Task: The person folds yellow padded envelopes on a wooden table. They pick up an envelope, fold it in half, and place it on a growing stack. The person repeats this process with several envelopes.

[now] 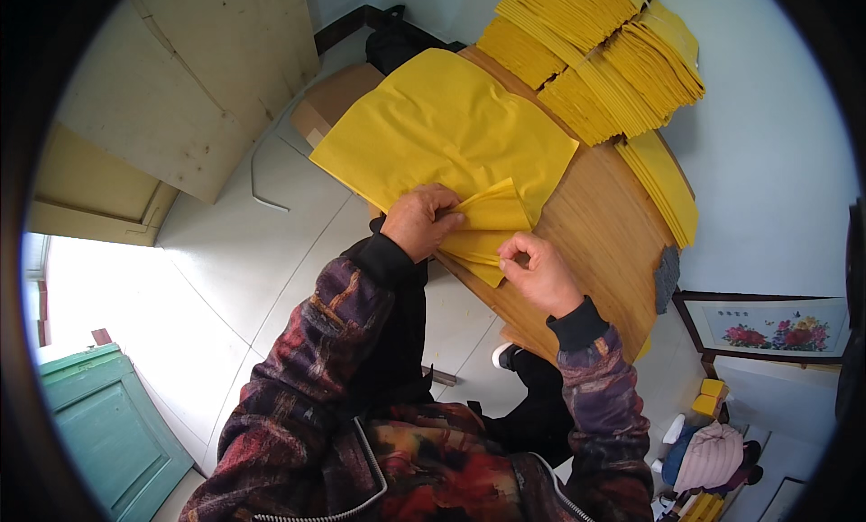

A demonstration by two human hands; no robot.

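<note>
A large yellow cloth sheet (442, 116), lightly creased, lies over the left part of a wooden table (600, 224). Its near corner is gathered into several loose folds (494, 206). My left hand (420, 220) is closed on the cloth at the left of these folds, thumb on top and fingers bent. Just right of it, my right hand (541, 271) is closed in a pinch, thumb against forefinger, at the edge of the folds. Whether cloth lies between those fingertips is hidden.
Tied stacks of folded yellow cloth (595, 57) stand at the table's far right, with a flatter yellow pile (663, 184) beside them. A grey cloth (667, 278) hangs at the right edge. A cardboard box (329, 102) sits behind left; a framed flower picture (767, 328) leans right.
</note>
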